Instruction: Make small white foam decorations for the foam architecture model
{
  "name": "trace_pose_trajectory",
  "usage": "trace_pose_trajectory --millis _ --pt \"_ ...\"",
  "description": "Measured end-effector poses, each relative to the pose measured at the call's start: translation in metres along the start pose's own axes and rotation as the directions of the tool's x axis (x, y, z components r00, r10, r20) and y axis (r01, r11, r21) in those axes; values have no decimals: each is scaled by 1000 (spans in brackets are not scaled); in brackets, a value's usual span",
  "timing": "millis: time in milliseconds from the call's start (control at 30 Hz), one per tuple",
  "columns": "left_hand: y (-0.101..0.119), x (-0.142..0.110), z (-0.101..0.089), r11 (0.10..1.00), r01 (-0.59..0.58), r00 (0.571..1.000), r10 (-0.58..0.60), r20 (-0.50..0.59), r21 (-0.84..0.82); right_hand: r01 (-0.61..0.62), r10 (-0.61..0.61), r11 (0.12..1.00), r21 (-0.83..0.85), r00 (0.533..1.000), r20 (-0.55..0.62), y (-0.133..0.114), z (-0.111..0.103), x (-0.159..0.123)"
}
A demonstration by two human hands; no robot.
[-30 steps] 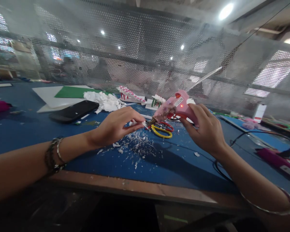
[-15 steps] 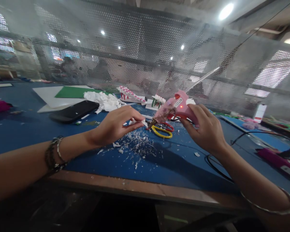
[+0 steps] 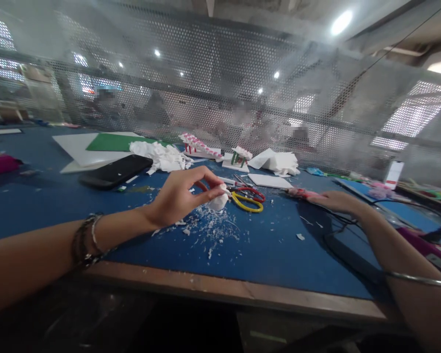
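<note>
My left hand (image 3: 185, 193) pinches a small white piece (image 3: 219, 201) between thumb and fingertips, above the table. It looks like white foam or paper with a rounded lower part. Off to the right, my right hand (image 3: 336, 202) is closed around a pink hot glue gun (image 3: 303, 193), low at the tabletop. Its nozzle points left, and the hand hides most of the body. Just right of the white piece lie scissors (image 3: 248, 200) with red and yellow handles. White crumbs and shavings (image 3: 213, 228) are scattered below my left hand.
Behind my left hand are a black phone (image 3: 115, 171), crumpled white scraps (image 3: 161, 156) and a green sheet (image 3: 112, 142). Small white-and-pink models (image 3: 198, 145) stand at the back. A black cable (image 3: 347, 220) and a purple power strip (image 3: 422, 250) lie at right.
My right hand has carried the glue gun away from the white piece, to the right and down to the tabletop. My left hand stays nearly in place, with more of the white piece showing.
</note>
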State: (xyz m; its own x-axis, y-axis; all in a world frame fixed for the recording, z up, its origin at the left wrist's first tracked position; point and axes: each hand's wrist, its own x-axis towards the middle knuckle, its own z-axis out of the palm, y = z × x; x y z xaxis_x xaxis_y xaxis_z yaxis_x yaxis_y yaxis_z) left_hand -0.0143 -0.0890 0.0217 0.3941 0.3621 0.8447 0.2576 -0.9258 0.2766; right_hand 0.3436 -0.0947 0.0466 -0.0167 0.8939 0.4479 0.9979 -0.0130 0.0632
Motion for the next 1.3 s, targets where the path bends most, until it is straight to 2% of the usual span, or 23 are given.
trace_pose_trajectory --millis 100,167,267,300,333,400,467,533,600,767,1067,1167,1300 --pt "2 0 1 998 68 998 -68 -19 -20 -65 66 998 -23 996 64 -1 -4 -4" --pt "2 0 2 997 82 997 -82 -16 -10 -94 94 993 -71 996 5 -17 -13 -3" --pt "0 -1 4 996 90 996 -90 0 -1 -68 55 994 -91 989 -140 -62 -29 -3" --pt "0 -2 4 996 94 996 -94 3 -4 3 -12 998 -59 988 -157 -81 -33 -5" --pt "-1 -2 4 995 96 995 -96 2 -10 145 -133 989 36 967 -218 -100 -37 -9" --pt "-2 -3 5 995 101 995 -101 -1 -19 342 -283 927 154 907 -313 -136 -41 -18" --pt "-3 -4 5 995 101 995 -101 -6 -18 477 -382 851 220 850 -364 -163 -41 -27" --pt "-3 -5 6 996 84 996 -85 -8 -18 563 -446 786 254 802 -398 -177 -37 -34" --pt "-3 -6 6 998 61 998 -61 -7 -24 587 -461 763 271 788 -409 -183 -31 -36" --pt "0 -7 6 999 13 999 -12 31 -43 574 -447 764 295 801 -400 -180 -21 -35" --pt "4 -7 6 992 -123 990 124 74 -13 587 -446 741 326 793 -415 -180 -27 -37" --pt "3 -7 5 989 -148 984 149 94 -22 619 -486 705 348 778 -399 -179 -29 -36" --pt "0 -6 4 985 -161 973 170 156 -69 681 -559 636 363 731 -393 -176 -33 -36"
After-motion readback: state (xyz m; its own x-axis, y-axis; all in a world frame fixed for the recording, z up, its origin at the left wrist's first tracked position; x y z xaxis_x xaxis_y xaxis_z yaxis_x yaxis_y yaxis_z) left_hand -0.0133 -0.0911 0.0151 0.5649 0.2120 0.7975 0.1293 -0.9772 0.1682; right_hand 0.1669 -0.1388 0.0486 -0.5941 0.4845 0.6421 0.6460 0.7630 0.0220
